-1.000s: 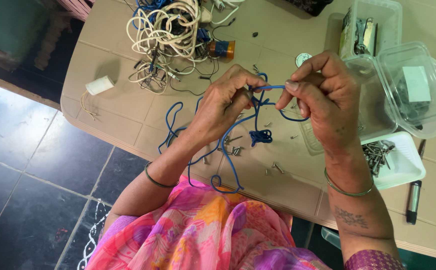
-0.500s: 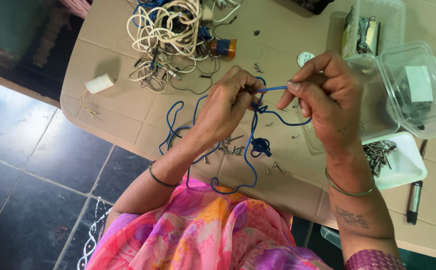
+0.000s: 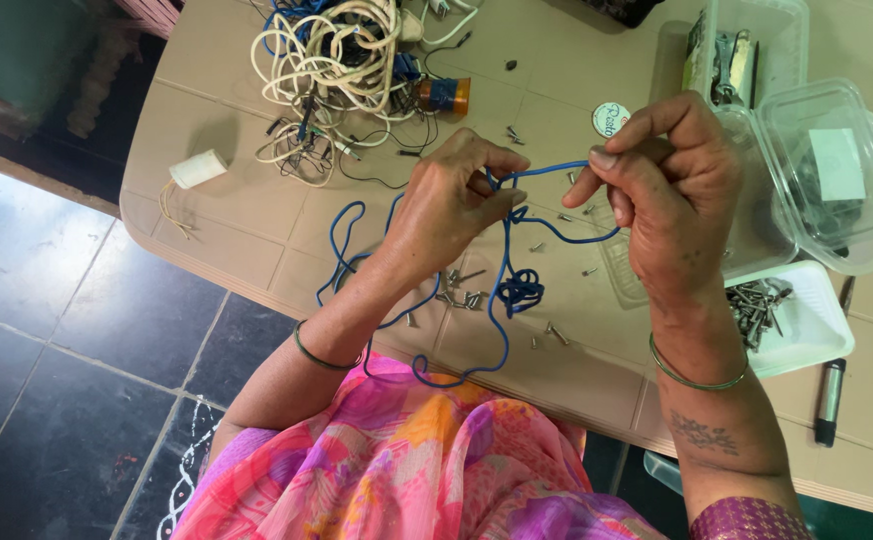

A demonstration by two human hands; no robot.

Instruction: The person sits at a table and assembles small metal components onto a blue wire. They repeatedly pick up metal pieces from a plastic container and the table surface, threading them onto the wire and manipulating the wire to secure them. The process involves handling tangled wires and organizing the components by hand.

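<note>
A blue wire (image 3: 502, 300) runs between both hands above the beige table (image 3: 227, 230). Its top stretch spans the gap from the left hand (image 3: 452, 205) to the right hand (image 3: 672, 195), held taut and nearly level. From the left hand the wire drops down, forms a small tangled knot just below and between the hands, and hangs on in a long loop that reaches the table edge near the person's pink patterned clothing (image 3: 407, 460); another loop trails off to the left of the left wrist.

The left hand's fingers (image 3: 487, 160) are curled in tightly, thumb pressed against the fingertips, pinching the wire where it bends. The right hand's fingers (image 3: 627, 165) are also closed: the forefinger and thumb nip the wire's end, and the other fingers are folded into the palm. Neither hand touches the table.

Small screws (image 3: 467, 295) lie scattered on the table beneath the hands, close to the knot. Further up lies a pile of cream and blue cables (image 3: 332, 60) with a small orange roll (image 3: 445, 95) beside it. To the right of the right hand stand clear plastic containers (image 3: 837, 180), and a white tray (image 3: 807, 325) holding more screws sits near the right wrist, with a black marker (image 3: 830, 400) just beyond it
</note>
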